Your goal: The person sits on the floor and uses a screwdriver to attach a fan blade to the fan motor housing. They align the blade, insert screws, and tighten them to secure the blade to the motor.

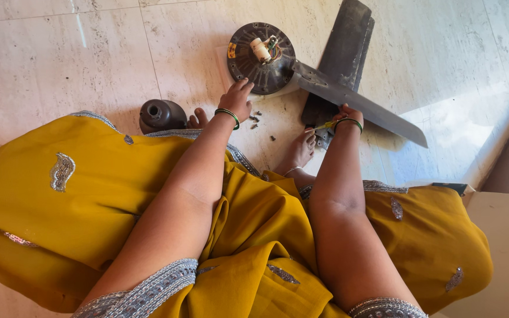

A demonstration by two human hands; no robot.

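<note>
A ceiling fan motor (260,59) lies on the marble floor with its round dark housing facing up and wires showing at its hub. One grey blade (360,106) is still attached and points right. Two more blades (343,53) lie stacked behind it. My left hand (237,99) reaches to the near rim of the motor, fingers spread, touching or just short of it. My right hand (346,115) rests on the attached blade near its root and grips a yellow-handled tool (324,125). Small loose screws (255,121) lie on the floor between my hands.
A dark dome-shaped fan cover (161,115) stands on the floor at the left beside my foot. My other bare foot (298,150) rests below the blades. My yellow garment fills the lower frame. A wall edge and a pale surface sit at the right.
</note>
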